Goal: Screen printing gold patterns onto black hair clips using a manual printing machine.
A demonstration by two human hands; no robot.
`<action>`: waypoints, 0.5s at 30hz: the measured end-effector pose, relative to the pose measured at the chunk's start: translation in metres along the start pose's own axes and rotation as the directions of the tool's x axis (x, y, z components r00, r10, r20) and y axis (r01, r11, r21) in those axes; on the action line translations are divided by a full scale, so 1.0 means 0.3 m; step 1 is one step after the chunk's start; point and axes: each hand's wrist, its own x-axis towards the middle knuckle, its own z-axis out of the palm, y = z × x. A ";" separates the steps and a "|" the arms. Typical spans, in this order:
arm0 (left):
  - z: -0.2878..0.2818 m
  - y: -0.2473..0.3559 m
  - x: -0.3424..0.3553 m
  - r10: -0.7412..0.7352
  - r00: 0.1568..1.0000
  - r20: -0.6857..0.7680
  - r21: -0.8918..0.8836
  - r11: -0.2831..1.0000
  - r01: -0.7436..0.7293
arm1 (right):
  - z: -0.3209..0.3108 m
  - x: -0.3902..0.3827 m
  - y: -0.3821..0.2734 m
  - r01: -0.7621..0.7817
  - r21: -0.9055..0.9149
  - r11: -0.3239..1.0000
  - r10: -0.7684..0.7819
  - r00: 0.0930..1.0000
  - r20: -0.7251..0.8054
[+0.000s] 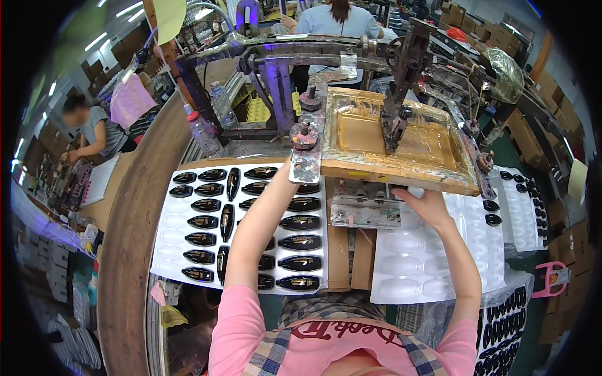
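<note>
A wooden-framed printing screen (355,165) with an amber mesh is mounted on a stained press, its metal squeegee arm (396,119) standing over the mesh. My left forearm reaches up to the metal bracket at the frame's left corner, which hides that hand. My right hand (424,205) is under the frame's front edge beside the metal fixture (365,210). Its thumb points left toward the fixture; the other fingers are hidden, so whether they grip anything does not show. Left of the fixture, a white moulded tray (168,250) carries glossy black oval pieces (300,242) with gold print.
On the right, another white tray (407,269) shows bare moulded hollows and a few black pieces (493,220) at its far edge. Beyond it lies a further tray (520,219). A red-capped bottle (203,135) stands back left. Two people work farther off. A pink stool (552,280) is at right.
</note>
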 end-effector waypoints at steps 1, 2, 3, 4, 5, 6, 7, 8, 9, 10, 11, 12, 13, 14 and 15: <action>-0.049 0.025 -0.018 -0.001 0.999 -0.035 -0.023 1.000 0.000 | 0.030 0.030 -0.019 -0.023 -0.030 0.999 0.025 0.997 0.070; -0.087 0.078 -0.055 -0.001 0.997 -0.074 -0.047 0.999 -0.002 | 0.054 0.046 -0.029 -0.044 -0.064 0.997 0.053 0.989 0.139; -0.118 0.133 -0.108 0.084 0.984 -0.158 0.068 0.995 -0.074 | 0.074 0.050 -0.028 0.009 -0.090 0.996 0.001 0.994 0.114; -0.209 0.148 -0.134 0.022 0.972 -0.233 0.074 0.997 -0.005 | 0.098 0.051 -0.036 0.067 -0.116 0.991 -0.056 0.994 0.094; -0.318 0.152 -0.165 -0.040 0.949 -0.314 0.076 0.995 0.067 | 0.127 0.053 -0.040 0.125 -0.135 0.983 -0.115 0.990 0.079; -0.408 0.174 -0.211 -0.018 0.933 -0.360 0.115 0.991 0.063 | 0.144 0.049 -0.040 0.063 -0.059 0.996 -0.058 0.994 0.094; -0.496 0.205 -0.264 0.008 0.914 -0.406 0.156 0.986 0.060 | 0.143 0.043 -0.040 0.002 0.018 1.000 -0.004 0.993 0.116; -0.594 0.223 -0.314 0.057 0.887 -0.458 0.199 0.979 0.040 | 0.140 0.037 -0.039 -0.060 0.089 0.994 0.047 0.988 0.145; -0.690 0.238 -0.353 0.088 0.861 -0.501 0.236 0.971 0.038 | 0.132 0.027 -0.032 -0.069 0.072 0.995 0.057 0.986 0.155; -0.770 0.262 -0.395 0.121 0.836 -0.535 0.264 0.964 0.029 | 0.124 0.014 -0.023 -0.078 0.056 0.995 0.068 0.984 0.166; -0.849 0.286 -0.440 0.152 0.764 -0.627 0.313 0.947 0.069 | 0.116 0.000 -0.021 -0.085 0.040 0.996 0.076 0.981 0.177; -0.916 0.313 -0.499 0.201 0.725 -0.659 0.365 0.928 0.074 | 0.103 -0.018 -0.036 -0.050 -0.029 0.998 0.054 0.989 0.135; -0.989 0.332 -0.562 0.241 0.652 -0.719 0.393 0.914 0.095 | 0.094 -0.040 -0.041 -0.014 -0.096 0.995 0.023 0.995 0.092; -1.051 0.347 -0.626 0.254 0.591 -0.766 0.417 0.896 0.155 | 0.068 -0.067 0.011 -0.043 -0.191 0.981 0.047 0.999 0.020; -1.105 0.353 -0.685 0.266 0.528 -0.806 0.430 0.876 0.216 | 0.018 -0.090 0.095 -0.080 -0.285 0.955 0.066 0.996 -0.056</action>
